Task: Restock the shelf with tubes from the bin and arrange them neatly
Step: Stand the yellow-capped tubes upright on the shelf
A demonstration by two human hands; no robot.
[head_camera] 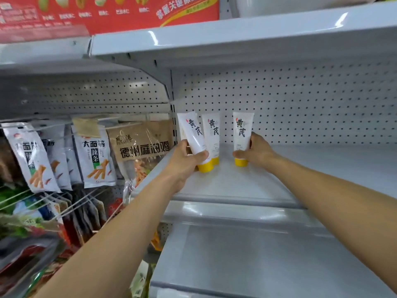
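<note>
Three white tubes with yellow caps stand cap-down at the back left of a grey shelf (pixel 300 168). My left hand (pixel 184 162) grips the leftmost tube (pixel 193 136), which leans to the left. A second tube (pixel 212 134) stands upright just behind it, touching it. My right hand (pixel 257 151) holds the third tube (pixel 242 134) near its cap, upright and a little apart to the right. The bin is out of view.
A white pegboard wall (pixel 300 100) backs the shelf, and another shelf (pixel 236 39) hangs close above. Snack packets (pixel 94 155) hang on wire hooks to the left. A lower grey shelf (pixel 257 254) juts out beneath my arms.
</note>
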